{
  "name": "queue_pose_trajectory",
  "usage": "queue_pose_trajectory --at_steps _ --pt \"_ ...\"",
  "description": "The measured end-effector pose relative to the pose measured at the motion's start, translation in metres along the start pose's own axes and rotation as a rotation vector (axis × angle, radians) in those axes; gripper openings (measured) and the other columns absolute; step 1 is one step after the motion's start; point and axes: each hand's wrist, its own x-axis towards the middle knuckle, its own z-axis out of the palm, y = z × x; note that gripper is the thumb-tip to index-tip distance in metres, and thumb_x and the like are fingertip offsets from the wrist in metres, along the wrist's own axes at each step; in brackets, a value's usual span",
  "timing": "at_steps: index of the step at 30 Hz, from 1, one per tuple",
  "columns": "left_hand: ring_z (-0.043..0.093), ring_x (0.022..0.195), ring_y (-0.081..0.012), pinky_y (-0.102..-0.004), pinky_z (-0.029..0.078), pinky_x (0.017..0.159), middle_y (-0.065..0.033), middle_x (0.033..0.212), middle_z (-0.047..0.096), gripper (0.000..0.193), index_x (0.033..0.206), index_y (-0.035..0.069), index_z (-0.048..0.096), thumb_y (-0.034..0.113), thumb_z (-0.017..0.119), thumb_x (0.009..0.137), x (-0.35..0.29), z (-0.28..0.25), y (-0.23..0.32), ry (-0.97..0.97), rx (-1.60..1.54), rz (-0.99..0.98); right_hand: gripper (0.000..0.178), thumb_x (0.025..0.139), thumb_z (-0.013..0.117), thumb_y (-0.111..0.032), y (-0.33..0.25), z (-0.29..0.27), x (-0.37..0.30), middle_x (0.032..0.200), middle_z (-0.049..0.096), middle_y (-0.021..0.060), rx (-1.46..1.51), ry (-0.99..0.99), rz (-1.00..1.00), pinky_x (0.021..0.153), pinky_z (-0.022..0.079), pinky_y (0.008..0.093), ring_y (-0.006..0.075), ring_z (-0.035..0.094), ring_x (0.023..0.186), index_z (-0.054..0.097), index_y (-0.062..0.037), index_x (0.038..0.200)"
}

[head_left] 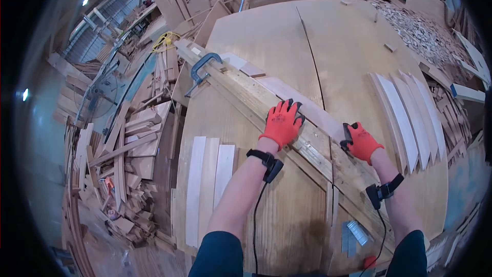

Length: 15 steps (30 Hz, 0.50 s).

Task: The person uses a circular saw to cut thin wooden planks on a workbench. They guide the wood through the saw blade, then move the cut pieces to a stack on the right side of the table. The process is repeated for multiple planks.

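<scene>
1 pale wooden strip [318, 115] lies aslant across the middle of the bench [353, 56], set along the far right side of a long wooden beam [246, 92] that a blue C-clamp [205, 66] grips near its far left end. The person's left hand [282, 123], gloved in red and black, rests palm down on the beam, fingers moderately spread, and appears to grasp nothing. The right hand [361, 142], gloved alike, is half curled at the strip's near right end; its fingertips seem to meet the wood there, though whether they pinch it cannot be told. A small wooden block [252, 69] lies by the strip's far end.

Work looks to be partway along, judging by the layout: 1 strip sits at the beam, while at least 3 loose strips [207, 190] lie side by side on the left and a fanned group of pointed strips [400, 120] lies on the right. Which group is finished and which waits, the view does not settle; the strip at the beam seems not yet done with.

Dark print [281, 119] marks the back of the left glove, too small to read. A white patch [196, 50], possibly a label, shows near the beam's far end, also unreadable.
</scene>
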Motion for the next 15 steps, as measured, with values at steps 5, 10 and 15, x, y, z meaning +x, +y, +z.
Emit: queue_pose_trajectory --at_steps 5,10,15 --pt "0.039 0.143 -0.0318 -0.0494 0.028 0.118 -0.0094 0.151 0.050 0.049 0.140 0.015 0.057 0.037 0.056 0.096 0.010 0.013 0.001 -0.064 0.057 -0.074 0.060 0.086 0.069 -0.016 -0.016 -0.001 0.033 0.134 0.048 0.0253 0.007 0.011 -0.038 0.101 0.049 0.0453 0.0418 0.058 0.117 0.048 -0.0033 0.141" --pt "0.038 0.145 -0.0318 -0.0485 0.026 0.120 -0.0098 0.154 0.048 0.053 0.144 0.013 0.054 0.037 0.052 0.097 0.012 0.013 0.000 -0.113 0.122 -0.147 0.059 0.087 0.070 -0.017 -0.022 -0.002 0.036 0.134 0.050 0.0234 0.018 0.010 -0.023 0.099 0.050 0.0447 0.0405 0.059 0.116 0.049 -0.0037 0.141" --pt "0.039 0.144 -0.0358 -0.0483 0.026 0.120 -0.0107 0.153 0.049 0.053 0.142 0.011 0.057 0.038 0.051 0.096 0.026 0.015 -0.007 -0.106 0.138 -0.147 0.059 0.085 0.072 -0.017 -0.020 0.022 0.034 0.134 0.053 0.0217 0.144 0.255 -0.015 0.103 0.048 0.0465 0.0403 0.056 0.122 0.053 -0.0030 0.138"
